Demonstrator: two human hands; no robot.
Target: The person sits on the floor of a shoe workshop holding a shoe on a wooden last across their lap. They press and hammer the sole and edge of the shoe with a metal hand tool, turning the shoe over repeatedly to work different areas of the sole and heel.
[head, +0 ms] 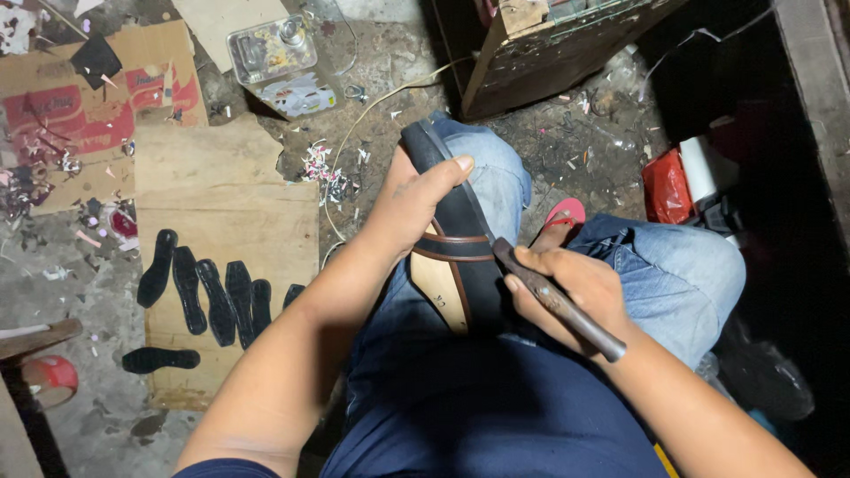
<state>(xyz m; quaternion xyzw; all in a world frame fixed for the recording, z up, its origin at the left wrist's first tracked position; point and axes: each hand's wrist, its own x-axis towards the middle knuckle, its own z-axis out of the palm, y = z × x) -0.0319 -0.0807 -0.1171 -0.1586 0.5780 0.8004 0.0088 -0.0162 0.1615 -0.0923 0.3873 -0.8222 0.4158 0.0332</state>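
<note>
Sandal (456,257) propped on the lap at centre, clamped by left hand (412,208) for steadiness; knife (531,283) gripped in right hand (575,292), blade along sole edge. Black soles (208,296) at nine o'clock.

Left hand (412,205): forearm bare, reaching in from lower left, wrist straight, fingers wrapped over top, thumb extended forward, grip closed. Right hand (567,288): forearm entering from lower right, fingers curled tight, knuckles up, fist closed. Both hands over lap, near each other, not touching.
</note>
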